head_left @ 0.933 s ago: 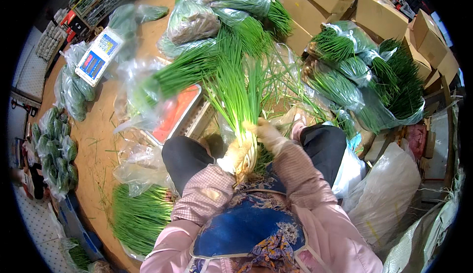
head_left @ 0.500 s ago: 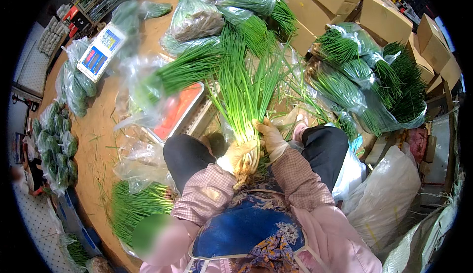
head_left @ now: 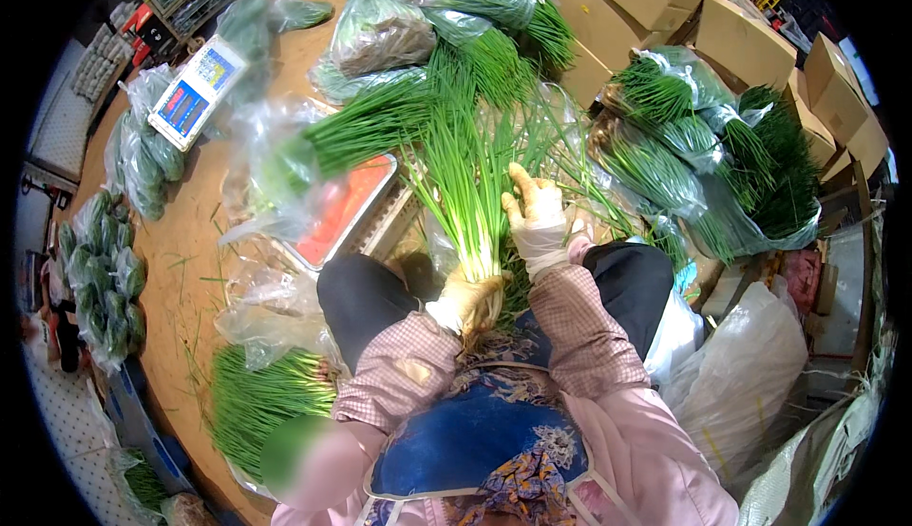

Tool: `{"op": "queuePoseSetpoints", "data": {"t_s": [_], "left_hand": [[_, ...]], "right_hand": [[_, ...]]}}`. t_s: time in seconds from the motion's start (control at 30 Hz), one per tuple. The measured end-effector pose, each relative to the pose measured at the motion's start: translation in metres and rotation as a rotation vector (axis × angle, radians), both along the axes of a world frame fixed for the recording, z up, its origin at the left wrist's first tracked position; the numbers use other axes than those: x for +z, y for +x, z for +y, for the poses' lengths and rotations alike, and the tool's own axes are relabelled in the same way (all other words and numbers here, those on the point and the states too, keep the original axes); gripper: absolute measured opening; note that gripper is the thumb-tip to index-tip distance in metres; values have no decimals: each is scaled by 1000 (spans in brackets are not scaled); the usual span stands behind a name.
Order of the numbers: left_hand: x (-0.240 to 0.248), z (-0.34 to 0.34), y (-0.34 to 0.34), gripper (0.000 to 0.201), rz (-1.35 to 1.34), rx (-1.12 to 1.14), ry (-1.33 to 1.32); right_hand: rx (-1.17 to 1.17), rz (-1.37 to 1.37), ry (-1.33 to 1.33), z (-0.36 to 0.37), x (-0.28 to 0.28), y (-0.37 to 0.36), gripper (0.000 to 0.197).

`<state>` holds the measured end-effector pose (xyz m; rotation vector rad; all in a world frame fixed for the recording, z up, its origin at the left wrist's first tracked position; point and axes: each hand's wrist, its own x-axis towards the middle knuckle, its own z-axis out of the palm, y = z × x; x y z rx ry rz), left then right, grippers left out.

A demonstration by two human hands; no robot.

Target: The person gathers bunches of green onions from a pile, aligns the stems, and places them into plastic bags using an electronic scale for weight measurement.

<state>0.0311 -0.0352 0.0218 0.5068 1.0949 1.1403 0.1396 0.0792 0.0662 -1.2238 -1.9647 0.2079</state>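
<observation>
- Gripping the root end of a green onion bunch [head_left: 465, 193] in my lap, my left hand [head_left: 463, 300] is clenched around it.
- My right hand [head_left: 534, 210] lies open on the stalks.
- I judge bundling midway: bagged bunches [head_left: 665, 146] are done, while loose greens [head_left: 256, 402] on the worktop [head_left: 190, 269] wait.

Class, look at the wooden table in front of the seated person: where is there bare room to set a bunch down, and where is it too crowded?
Bare wood shows on the table left of the metal tray, between it and the bagged cucumbers; a smaller patch lies by the scale. Around the left hand, right hand and held chive bunch it is crowded.
</observation>
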Motion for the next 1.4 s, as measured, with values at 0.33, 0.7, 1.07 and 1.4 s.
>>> {"op": "queuePoseSetpoints", "data": {"t_s": [0.33, 0.7, 1.07, 1.4], "left_hand": [[-6, -2, 4, 33, 102, 9, 63], [-12, -5, -7, 32, 90, -3, 38], [-32, -9, -16, 29, 27, -30, 23], [-24, 6, 1, 37, 104, -70, -4]], "right_hand": [[67, -293, -739, 15, -4, -5, 40], [69, -231, -981, 16, -11, -8, 49], [34, -302, -1130, 23, -22, -15, 44], [129, 378, -1169, 19, -55, 12, 25]]}}
